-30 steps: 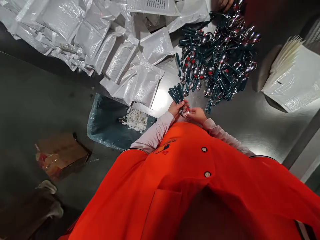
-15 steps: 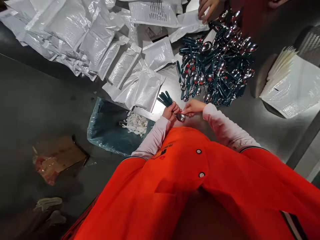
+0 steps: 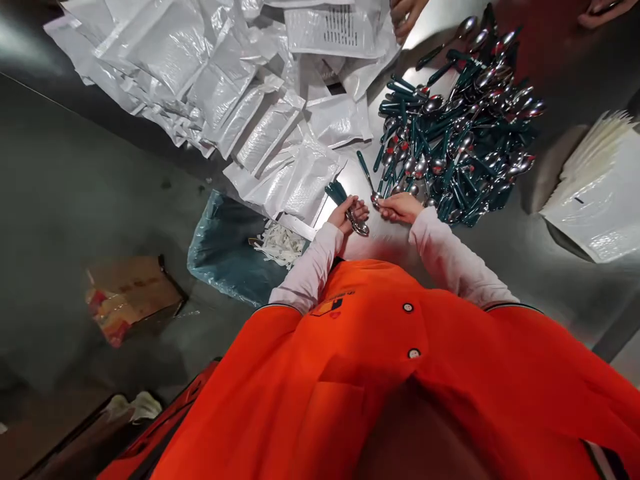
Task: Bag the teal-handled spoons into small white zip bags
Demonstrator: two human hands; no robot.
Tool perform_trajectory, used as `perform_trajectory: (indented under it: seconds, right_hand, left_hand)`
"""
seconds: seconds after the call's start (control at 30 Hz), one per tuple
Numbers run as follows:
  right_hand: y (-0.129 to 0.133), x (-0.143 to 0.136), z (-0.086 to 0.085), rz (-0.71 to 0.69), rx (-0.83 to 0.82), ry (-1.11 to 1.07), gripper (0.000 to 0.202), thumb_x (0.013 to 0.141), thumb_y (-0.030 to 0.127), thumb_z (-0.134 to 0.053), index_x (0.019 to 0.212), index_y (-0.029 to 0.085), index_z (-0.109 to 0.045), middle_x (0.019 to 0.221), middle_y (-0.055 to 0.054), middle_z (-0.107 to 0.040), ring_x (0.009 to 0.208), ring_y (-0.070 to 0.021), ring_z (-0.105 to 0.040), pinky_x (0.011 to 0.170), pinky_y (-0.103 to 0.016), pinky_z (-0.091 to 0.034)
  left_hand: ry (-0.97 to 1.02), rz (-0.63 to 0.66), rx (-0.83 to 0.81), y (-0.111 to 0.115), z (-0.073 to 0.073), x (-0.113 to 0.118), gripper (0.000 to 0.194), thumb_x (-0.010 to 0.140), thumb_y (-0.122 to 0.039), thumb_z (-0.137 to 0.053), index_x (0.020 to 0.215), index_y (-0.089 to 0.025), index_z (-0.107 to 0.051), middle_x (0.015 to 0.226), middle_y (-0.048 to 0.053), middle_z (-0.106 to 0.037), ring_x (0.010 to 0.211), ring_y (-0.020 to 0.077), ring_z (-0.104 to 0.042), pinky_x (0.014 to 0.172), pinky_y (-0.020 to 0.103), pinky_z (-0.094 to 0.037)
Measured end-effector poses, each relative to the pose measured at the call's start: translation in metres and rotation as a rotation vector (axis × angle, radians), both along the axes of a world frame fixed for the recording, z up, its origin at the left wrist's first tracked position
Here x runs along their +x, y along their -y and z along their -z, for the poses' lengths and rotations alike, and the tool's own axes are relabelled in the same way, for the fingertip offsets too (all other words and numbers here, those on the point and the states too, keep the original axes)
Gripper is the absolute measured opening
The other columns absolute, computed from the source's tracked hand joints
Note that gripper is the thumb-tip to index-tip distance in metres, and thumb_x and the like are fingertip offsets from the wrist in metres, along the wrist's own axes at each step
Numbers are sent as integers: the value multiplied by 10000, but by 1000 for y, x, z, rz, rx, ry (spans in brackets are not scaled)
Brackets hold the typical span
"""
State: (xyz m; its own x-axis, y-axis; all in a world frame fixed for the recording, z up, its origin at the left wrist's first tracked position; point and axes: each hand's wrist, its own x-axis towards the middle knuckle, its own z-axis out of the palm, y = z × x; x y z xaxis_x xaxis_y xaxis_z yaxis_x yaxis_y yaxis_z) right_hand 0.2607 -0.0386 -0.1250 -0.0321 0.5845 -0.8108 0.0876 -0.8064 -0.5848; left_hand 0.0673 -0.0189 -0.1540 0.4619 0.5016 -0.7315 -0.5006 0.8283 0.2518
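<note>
Several dark-handled spoons (image 3: pixel 336 192) are bunched in my left hand (image 3: pixel 348 215), their handles pointing up and left and their shiny bowls low at the palm. My right hand (image 3: pixel 399 207) pinches the bowl end of a single spoon (image 3: pixel 365 167), whose dark handle points up and left. Both hands are close together over the metal table. Just beyond my right hand lies a large heap of spoons (image 3: pixel 450 133) with dark green handles, some with red spots at the bowls.
White padded packets (image 3: pixel 165 47) cover the table's left and far side. A lined bin (image 3: pixel 225 253) with white strips stands below at left. At right is a stack of white sheets (image 3: pixel 600 193). Another person's hands (image 3: pixel 406 19) show at the top. A cardboard box (image 3: pixel 135 293) lies on the floor.
My right hand has moved away from my left hand and now holds one spoon. The other person's hand at the top has pulled back from the heap. The whole view has shifted.
</note>
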Motion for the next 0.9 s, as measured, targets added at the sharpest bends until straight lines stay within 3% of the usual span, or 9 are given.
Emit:
perform_trajectory:
  seconds: [0.1, 0.2, 0.37, 0.47, 0.53, 0.6, 0.7, 0.8, 0.9]
  right_hand:
    - [24, -7, -9, -172, -46, -75, 391, 867, 440, -786, 655, 147, -639, 586, -37, -638, 438, -80, -464, 400, -208, -326]
    - [20, -10, -10, -371, -14, 91, 437, 937, 501, -680, 681, 146, -677, 667, -85, -699, 528, -134, -580, 463, -234, -401]
    - [-33, 0, -1, -900, 652, 770, 119, 913, 149, -649, 899, 116, -763, 1109, -173, -752, 1081, -289, -637, 880, -359, -480]
    - [-61, 7, 3, -1261, 779, 762, 86, 774, 53, -733, 798, 134, -750, 1046, -149, -750, 1185, -330, -563, 945, -395, -425]
    - [-73, 8, -1, -1402, 841, 700, 102, 809, 56, -702, 770, 141, -739, 979, -133, -739, 1158, -299, -565, 934, -376, -412]
    - [-81, 7, -14, -1370, 932, 650, 146, 904, 95, -625, 868, 145, -757, 1018, -123, -726, 1139, -266, -573, 938, -361, -413]
    - [-93, 1, -42, -986, 1012, 648, 194, 977, 208, -593, 1070, 132, -745, 1130, -109, -702, 1120, -241, -600, 972, -349, -438]
    - [-105, -4, -62, -672, 869, 632, 228, 948, 273, -661, 1013, 68, -737, 970, -82, -709, 956, -194, -646, 916, -316, -474]
    - [-111, -9, -61, -619, 613, 452, 255, 924, 290, -694, 856, 45, -721, 727, -31, -662, 737, -122, -622, 791, -259, -497]
  left_hand:
    - [57, 22, -18, -9, 3, 11, 198, 948, -332, -674, 852, -164, -634, 806, 15, -697, 686, 134, -681, 705, 290, -545]
    - [62, 19, -16, -13, -1, 17, 205, 944, -272, -691, 789, -169, -605, 592, -63, -526, 528, 77, -555, 697, 251, -538]
    - [18, -36, 27, -12, -8, 5, 311, 972, -274, -658, 698, -181, -542, 486, -109, -255, 389, 46, -278, 598, 218, -518]
    - [-1, -31, 39, -10, -10, -7, 315, 1001, -257, -605, 700, -179, -552, 481, -103, -253, 395, 50, -264, 587, 225, -512]
    - [-7, -42, 57, -9, -11, -12, 331, 1017, -222, -559, 689, -179, -546, 479, -93, -287, 413, 53, -313, 614, 235, -517]
    - [-19, -72, 99, -10, -10, -14, 310, 1007, -212, -566, 700, -178, -543, 504, -74, -386, 473, 63, -443, 656, 247, -530]
    - [-69, -109, 160, -20, -8, -13, 230, 932, -289, -698, 785, -168, -569, 667, -31, -606, 655, 105, -650, 731, 268, -554]
    - [-101, -74, 157, -36, -8, -6, 299, 872, -395, -772, 871, -157, -593, 840, 30, -712, 785, 156, -729, 786, 293, -571]
    - [-94, 33, 150, -46, -11, 6, 271, 878, -365, -768, 922, -151, -606, 836, 41, -718, 783, 176, -737, 791, 314, -575]
